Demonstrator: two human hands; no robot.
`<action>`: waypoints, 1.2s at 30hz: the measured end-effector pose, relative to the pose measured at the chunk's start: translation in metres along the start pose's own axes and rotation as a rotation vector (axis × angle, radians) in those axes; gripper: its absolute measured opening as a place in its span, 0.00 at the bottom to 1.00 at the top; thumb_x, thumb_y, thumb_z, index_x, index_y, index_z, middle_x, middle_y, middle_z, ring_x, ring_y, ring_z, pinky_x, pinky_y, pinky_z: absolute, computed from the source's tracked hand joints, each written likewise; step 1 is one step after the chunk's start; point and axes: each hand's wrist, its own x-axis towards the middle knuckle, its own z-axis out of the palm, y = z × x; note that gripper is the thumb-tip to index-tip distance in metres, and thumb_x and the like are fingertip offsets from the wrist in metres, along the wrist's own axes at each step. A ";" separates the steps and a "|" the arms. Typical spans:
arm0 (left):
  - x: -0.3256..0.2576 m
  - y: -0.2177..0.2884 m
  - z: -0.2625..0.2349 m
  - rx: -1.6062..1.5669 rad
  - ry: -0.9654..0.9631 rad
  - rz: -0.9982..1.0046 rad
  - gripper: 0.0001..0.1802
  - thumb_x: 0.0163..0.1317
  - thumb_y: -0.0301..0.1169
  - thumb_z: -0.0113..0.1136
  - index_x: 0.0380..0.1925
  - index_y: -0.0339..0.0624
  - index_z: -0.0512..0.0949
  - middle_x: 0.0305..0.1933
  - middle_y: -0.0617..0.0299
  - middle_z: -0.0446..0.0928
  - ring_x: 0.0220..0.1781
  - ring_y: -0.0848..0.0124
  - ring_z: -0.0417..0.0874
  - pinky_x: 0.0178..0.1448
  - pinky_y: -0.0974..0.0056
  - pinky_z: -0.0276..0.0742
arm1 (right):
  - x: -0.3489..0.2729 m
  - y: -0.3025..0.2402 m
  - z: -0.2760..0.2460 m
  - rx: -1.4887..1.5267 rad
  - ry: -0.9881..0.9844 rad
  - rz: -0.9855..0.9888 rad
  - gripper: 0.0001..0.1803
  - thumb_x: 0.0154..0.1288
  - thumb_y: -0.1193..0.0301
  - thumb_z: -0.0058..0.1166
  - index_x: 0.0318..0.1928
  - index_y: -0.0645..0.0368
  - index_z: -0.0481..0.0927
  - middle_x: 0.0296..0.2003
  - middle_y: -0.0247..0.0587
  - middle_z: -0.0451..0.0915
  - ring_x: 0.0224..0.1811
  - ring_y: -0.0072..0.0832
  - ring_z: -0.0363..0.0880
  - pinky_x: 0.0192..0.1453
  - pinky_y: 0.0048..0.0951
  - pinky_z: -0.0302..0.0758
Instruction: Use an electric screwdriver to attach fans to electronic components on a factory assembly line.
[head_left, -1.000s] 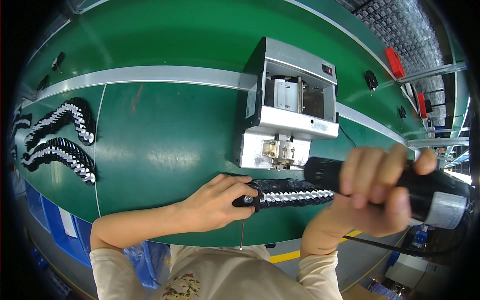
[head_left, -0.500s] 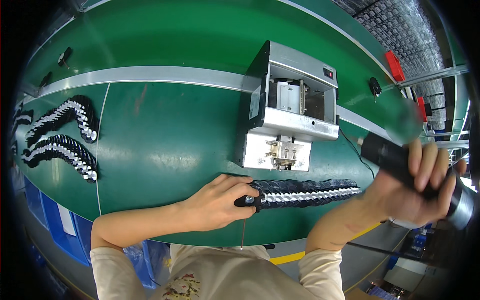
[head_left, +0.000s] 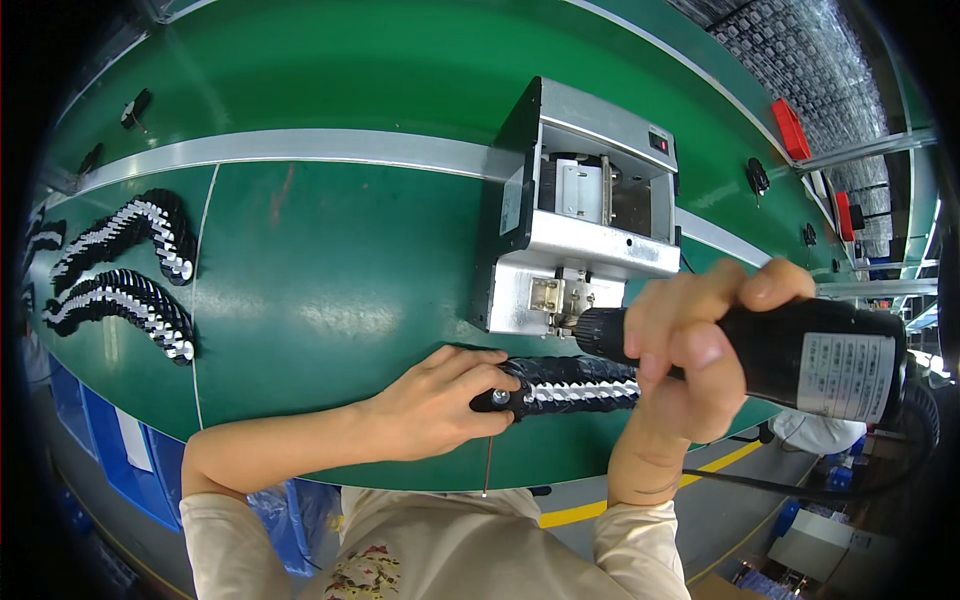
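My right hand (head_left: pixel 690 350) is wrapped round a black electric screwdriver (head_left: pixel 770 350) with a white label and a cable at its rear end. Its nose points left, at the front metal outlet (head_left: pixel 565 300) of a silver screw feeder (head_left: pixel 600 245); whether the bit touches a screw there I cannot tell. My left hand (head_left: pixel 450 400) grips the left end of a straight row of nested black parts (head_left: pixel 580 385) with a white strip along it. A screw head shows in the end part, and a thin red wire hangs from it. My right hand and wrist hide the row's far end.
Two curved rows of similar black-and-white parts, one bent (head_left: pixel 175 225) and one arched (head_left: pixel 130 300), lie on the left of the green table. Beyond a metal rail, a green belt (head_left: pixel 350 70) carries small black parts (head_left: pixel 757 177). Blue bins (head_left: pixel 125 450) stand below the table's left edge.
My right hand has brought the electric screwdriver leftward from the right side to the feeder's front outlet. The left hand and the row under it have stayed in place.
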 end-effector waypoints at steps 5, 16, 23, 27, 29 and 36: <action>-0.002 0.000 0.000 0.013 0.026 0.010 0.10 0.53 0.29 0.67 0.37 0.51 0.85 0.51 0.58 0.74 0.59 0.54 0.77 0.54 0.55 0.73 | -0.004 -0.002 0.003 -0.031 -0.015 0.024 0.22 0.59 0.78 0.53 0.53 0.57 0.62 0.22 0.35 0.68 0.13 0.22 0.65 0.21 0.29 0.67; -0.006 -0.001 0.005 0.035 0.057 0.018 0.08 0.52 0.31 0.65 0.34 0.51 0.85 0.52 0.59 0.76 0.60 0.55 0.77 0.55 0.55 0.72 | -0.056 -0.006 0.010 0.116 -0.056 0.127 0.20 0.61 0.78 0.55 0.51 0.55 0.62 0.21 0.35 0.68 0.16 0.25 0.68 0.21 0.29 0.69; -0.006 -0.001 0.003 0.027 0.047 0.008 0.07 0.52 0.31 0.65 0.33 0.51 0.85 0.51 0.59 0.76 0.61 0.55 0.76 0.56 0.55 0.73 | -0.062 -0.003 0.012 0.105 -0.057 0.165 0.25 0.53 0.84 0.64 0.45 0.56 0.64 0.21 0.38 0.73 0.17 0.30 0.72 0.24 0.33 0.74; -0.007 -0.001 0.003 0.030 0.050 0.006 0.07 0.52 0.32 0.65 0.32 0.51 0.85 0.51 0.59 0.76 0.61 0.55 0.76 0.56 0.55 0.73 | -0.061 0.001 0.011 0.105 -0.137 0.155 0.24 0.50 0.87 0.61 0.44 0.57 0.66 0.22 0.40 0.74 0.18 0.31 0.73 0.25 0.34 0.76; -0.007 -0.001 0.004 0.037 0.055 0.008 0.07 0.52 0.32 0.65 0.33 0.51 0.84 0.51 0.59 0.76 0.60 0.55 0.76 0.56 0.55 0.73 | -0.062 0.001 0.011 0.117 -0.131 0.180 0.24 0.50 0.87 0.62 0.44 0.57 0.66 0.22 0.39 0.74 0.18 0.31 0.73 0.25 0.34 0.76; -0.007 -0.001 0.002 0.052 0.037 0.018 0.09 0.52 0.31 0.64 0.36 0.52 0.84 0.52 0.59 0.76 0.61 0.56 0.76 0.56 0.55 0.73 | -0.061 -0.003 0.010 0.140 -0.124 0.202 0.24 0.49 0.86 0.64 0.45 0.57 0.67 0.22 0.39 0.74 0.19 0.30 0.73 0.25 0.34 0.75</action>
